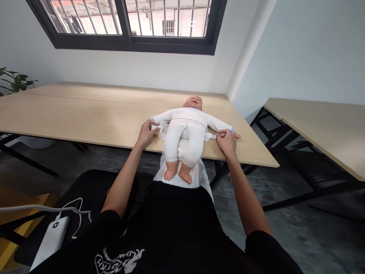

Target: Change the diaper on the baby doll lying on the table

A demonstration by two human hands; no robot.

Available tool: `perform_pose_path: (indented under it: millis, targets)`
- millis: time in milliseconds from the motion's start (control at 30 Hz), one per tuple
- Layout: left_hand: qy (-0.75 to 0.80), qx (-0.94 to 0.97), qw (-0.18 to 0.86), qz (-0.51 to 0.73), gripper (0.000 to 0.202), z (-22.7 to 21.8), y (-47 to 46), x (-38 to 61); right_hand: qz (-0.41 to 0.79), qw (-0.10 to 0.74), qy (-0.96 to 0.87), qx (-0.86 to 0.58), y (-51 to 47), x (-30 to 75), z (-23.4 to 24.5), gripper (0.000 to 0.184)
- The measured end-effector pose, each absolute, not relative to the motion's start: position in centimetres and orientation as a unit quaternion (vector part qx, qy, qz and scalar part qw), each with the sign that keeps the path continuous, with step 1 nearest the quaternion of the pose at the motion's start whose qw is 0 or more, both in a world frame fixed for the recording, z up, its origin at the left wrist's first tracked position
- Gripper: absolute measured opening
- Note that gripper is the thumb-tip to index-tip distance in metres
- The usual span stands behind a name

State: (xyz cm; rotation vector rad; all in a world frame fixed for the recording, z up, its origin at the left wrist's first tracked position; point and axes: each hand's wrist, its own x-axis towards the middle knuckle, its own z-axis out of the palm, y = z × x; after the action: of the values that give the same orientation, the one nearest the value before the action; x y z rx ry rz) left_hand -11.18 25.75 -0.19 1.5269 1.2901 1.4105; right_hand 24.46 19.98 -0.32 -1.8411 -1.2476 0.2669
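Note:
A baby doll [186, 131] in white clothes lies on its back on the table, head toward the window and bare feet toward me. Beneath it is spread a white diaper [196, 171], whose front part hangs over the table edge against my shirt. My left hand [147, 132] pinches the diaper's tab at the doll's left-of-view side. On the other side, my right hand [226, 140] grips the opposite white tab, pulled out sideways near the doll's blue-cuffed hand. Both tabs are stretched outward from under the doll's hips.
The light wooden table [85, 110] runs along the wall below a barred window [128, 23]. Another table [319, 121] stands to the right. A black chair [94, 190] at lower left carries a white power bank [53, 239] with cables. A plant [17, 80] is at far left.

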Motion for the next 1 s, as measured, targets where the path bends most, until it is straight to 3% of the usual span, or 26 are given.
perform_pose_path:
  millis: [233,367,433,533,700,833,1000]
  targets:
    - [0.679,0.588,0.112,0.425,0.031,0.1,25.4,-11.6,0.107,0.426,-0.503,-0.744,20.1,24.6,-0.4,0.021]
    - [0.668,0.587,0.032,0.455,0.021,1.6,22.8,-10.0,0.031,0.445,-0.517,-0.731,19.1,23.6,0.3,0.023]
    - [0.623,0.608,0.069,0.487,0.018,1.8,20.3,-8.7,-0.02,0.486,-0.541,-0.686,17.7,21.8,0.7,0.023]
    - [0.535,0.647,0.237,0.489,0.031,1.3,16.2,-6.4,-0.024,0.526,-0.619,-0.583,14.7,18.1,0.8,0.029]
    - [0.496,0.676,0.244,0.487,0.085,0.4,12.4,-4.4,-0.101,0.431,-0.752,-0.487,11.0,14.2,0.5,0.031]
    - [0.482,0.68,0.26,0.488,0.082,0.2,12.9,-4.7,-0.125,0.365,-0.775,-0.5,9.9,13.9,0.1,0.049]
    - [0.444,0.633,0.362,0.521,0.078,0.1,13.8,-5.4,-0.12,0.326,-0.801,-0.487,9.0,13.8,-0.4,0.07]
